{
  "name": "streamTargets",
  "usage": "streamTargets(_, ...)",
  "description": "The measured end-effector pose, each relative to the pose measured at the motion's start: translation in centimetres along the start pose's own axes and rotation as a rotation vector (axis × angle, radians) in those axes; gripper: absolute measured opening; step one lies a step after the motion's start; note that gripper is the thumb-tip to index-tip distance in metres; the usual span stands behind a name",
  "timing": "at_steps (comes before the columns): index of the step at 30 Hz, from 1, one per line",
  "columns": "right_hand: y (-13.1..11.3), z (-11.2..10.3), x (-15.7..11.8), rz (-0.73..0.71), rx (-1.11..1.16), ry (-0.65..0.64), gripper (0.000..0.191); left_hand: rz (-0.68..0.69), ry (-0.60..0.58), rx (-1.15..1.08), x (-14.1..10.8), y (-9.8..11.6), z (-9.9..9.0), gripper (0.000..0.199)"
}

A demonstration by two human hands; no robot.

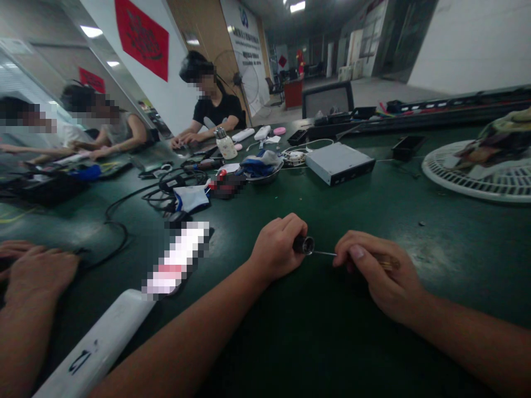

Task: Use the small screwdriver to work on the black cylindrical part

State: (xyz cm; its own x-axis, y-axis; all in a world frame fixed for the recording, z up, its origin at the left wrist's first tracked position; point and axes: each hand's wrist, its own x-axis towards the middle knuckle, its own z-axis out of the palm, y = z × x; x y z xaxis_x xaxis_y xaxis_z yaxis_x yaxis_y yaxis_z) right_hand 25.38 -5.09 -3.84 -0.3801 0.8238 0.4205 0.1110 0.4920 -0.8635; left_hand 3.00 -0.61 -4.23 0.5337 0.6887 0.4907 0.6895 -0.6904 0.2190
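Note:
My left hand (277,246) is closed around a dark, short cylindrical part (306,245), its round open end facing right. Most of that part is hidden in my fingers, so its kind does not show. In my right hand (375,268) is a screwdriver (388,261) with a yellowish-brown handle, partly covered by my palm. Its thin metal shaft points left, and the tip reaches the open end of the cylindrical part; whether it is inside I cannot tell. Both hands are just above the dark green tabletop (315,337).
Left of my arm lie a blurred-out phone (178,260) and a long white device (99,340). Another person's hand (41,271) is at far left. Ahead are black cables (120,224), gloves (259,163), a disc drive (340,162) and a white fan grille (477,182). Co-workers sit across the table.

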Motion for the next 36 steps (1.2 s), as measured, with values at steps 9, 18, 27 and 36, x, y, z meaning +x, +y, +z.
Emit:
streamTargets(9,-0.03,0.23,0.19,-0.017,0.021,0.014,0.026,0.007,-0.004,0.003,-0.12,-0.13,0.08,0.014)
streamTargets(18,-0.15,0.21,0.11,0.007,-0.001,0.022,0.032,0.02,-0.008,0.001,-0.1,-0.02,-0.16,0.015)
streamTargets(27,-0.38,0.31,0.18,-0.034,0.02,-0.021,0.026,0.02,-0.014,0.013,-0.2,-0.07,-0.26,0.015)
streamTargets(36,-0.24,0.43,0.21,0.018,-0.021,0.077,0.03,0.016,-0.022,0.023,-0.18,-0.03,-0.26,0.015)
